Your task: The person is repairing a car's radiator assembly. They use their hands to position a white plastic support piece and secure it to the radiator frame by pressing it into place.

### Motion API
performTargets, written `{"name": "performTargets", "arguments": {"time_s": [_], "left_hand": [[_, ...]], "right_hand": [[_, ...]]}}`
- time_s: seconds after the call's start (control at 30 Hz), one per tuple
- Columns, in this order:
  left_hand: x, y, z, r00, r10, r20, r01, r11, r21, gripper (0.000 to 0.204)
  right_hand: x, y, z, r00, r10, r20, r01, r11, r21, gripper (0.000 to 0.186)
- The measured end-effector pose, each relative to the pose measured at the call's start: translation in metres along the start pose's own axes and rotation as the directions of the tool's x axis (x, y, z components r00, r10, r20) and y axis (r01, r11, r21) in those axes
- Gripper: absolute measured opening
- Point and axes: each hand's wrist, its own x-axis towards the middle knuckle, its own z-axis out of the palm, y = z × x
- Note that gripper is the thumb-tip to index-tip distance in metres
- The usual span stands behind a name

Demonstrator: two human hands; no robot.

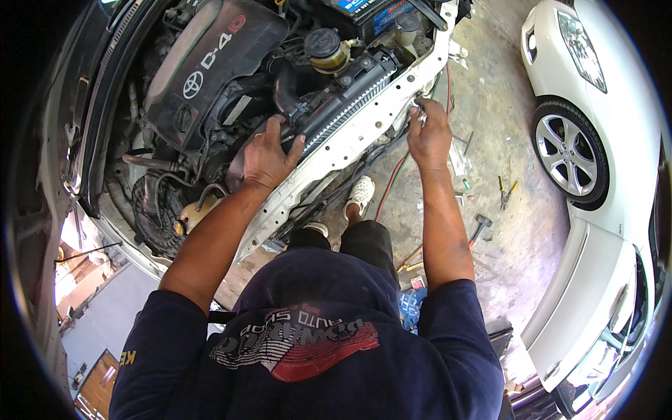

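My left hand [266,157] rests on the engine-bay side of the black radiator top [336,112], below a thick black hose [283,87]. Its thumb and index finger are spread apart, and the tips of the other fingers are hidden. Out past the front side of the white metal crossmember [357,129], my right hand [430,136] has its fingers curled together near the bar's edge. Whatever sits between those fingertips is too small to tell. A dark engine cover [203,63] lies left of the radiator, and a black-capped reservoir [323,45] stands behind it.
A parked white car [609,231] stands at the right. On the concrete floor lie yellow-handled pliers [505,194], a hammer [481,224] and a red hose [389,185]. A battery [385,19] sits at the top of the engine bay.
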Motion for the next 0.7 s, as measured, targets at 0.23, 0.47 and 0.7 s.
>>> {"name": "performTargets", "arguments": {"time_s": [0.23, 0.47, 0.7], "left_hand": [[0.002, 0.003, -0.001, 1.000, 0.028, -0.004, -0.028, 1.000, 0.003, 0.061], [0.001, 0.002, -0.004, 1.000, 0.015, -0.002, -0.015, 1.000, 0.008, 0.061], [0.002, 0.011, -0.015, 0.986, -0.098, 0.135, 0.098, 0.995, 0.003, 0.065]], "right_hand": [[0.086, 0.059, -0.010, 0.575, 0.688, 0.443, -0.803, 0.371, 0.465, 0.036], [0.042, 0.042, -0.022, 0.876, 0.467, 0.118, -0.468, 0.767, 0.438, 0.028], [-0.004, -0.010, -0.006, 0.996, -0.007, 0.087, 0.016, 0.994, -0.111, 0.018]]}}
